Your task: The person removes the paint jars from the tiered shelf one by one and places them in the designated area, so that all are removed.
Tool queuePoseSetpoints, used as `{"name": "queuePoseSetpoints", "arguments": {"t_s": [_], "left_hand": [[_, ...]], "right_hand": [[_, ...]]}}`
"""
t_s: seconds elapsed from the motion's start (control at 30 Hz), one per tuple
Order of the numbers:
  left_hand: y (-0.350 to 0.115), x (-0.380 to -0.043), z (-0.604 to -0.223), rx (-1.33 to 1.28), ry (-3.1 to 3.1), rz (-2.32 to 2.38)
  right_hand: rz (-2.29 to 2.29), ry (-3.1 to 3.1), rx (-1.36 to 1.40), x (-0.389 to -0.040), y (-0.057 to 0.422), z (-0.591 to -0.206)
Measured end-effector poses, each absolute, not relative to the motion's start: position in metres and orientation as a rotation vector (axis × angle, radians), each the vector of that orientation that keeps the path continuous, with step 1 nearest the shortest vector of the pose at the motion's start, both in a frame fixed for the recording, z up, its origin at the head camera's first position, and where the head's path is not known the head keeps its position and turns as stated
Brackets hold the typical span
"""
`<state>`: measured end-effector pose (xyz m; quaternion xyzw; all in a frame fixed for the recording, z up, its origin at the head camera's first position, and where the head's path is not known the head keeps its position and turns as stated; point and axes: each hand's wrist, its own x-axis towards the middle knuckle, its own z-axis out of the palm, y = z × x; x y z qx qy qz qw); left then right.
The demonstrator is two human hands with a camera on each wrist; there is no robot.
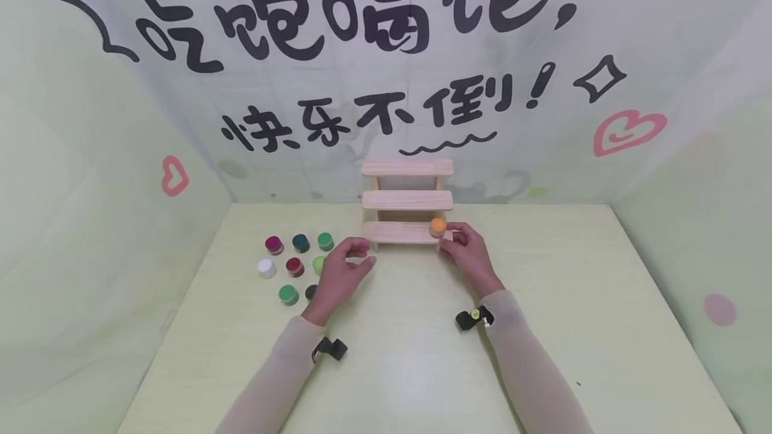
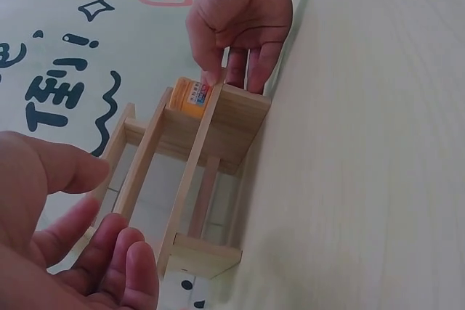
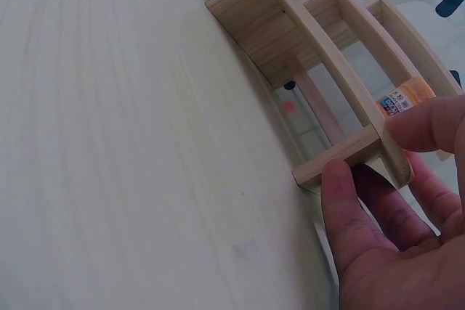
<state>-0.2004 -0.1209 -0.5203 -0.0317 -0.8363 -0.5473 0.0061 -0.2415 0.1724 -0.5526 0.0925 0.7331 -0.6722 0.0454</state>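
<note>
A small three-step wooden stand [image 1: 407, 199] is at the back of the table against the backdrop. On the right end of its lowest step sits an orange paint jar [image 1: 437, 227], its printed label visible in the left wrist view. My right hand [image 1: 470, 256] grips that end of the stand; in the right wrist view the thumb is over the step beside the jar [image 3: 405, 96] and fingers touch the side support. By the stand's left end, my left hand [image 1: 342, 276] is held with thumb and fingers apart, nothing between them.
Left of my left hand stand several small paint jars, among them a white jar [image 1: 267, 268], a dark red jar [image 1: 295, 266] and a green jar [image 1: 289, 295]. My left hand partly hides a black jar [image 1: 311, 292] and a light green one [image 1: 318, 264]. A lettered cloth backdrop [image 1: 338, 86] rises behind.
</note>
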Motion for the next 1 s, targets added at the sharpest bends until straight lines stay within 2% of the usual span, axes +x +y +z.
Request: {"name": "queuePoseSetpoints", "arguments": {"t_s": [0.47, 1.0], "left_hand": [[-0.076, -0.233, -0.511, -0.269, -2.583, -1.797], [-0.017, -0.253, -0.508, -0.386, -2.662, -1.815]], "right_hand": [[-2.050, 2.248, 0.263, -0.243, 0.169, -0.546], [-2.011, 2.292, 0.242, -0.241, 0.171, -0.550]]}}
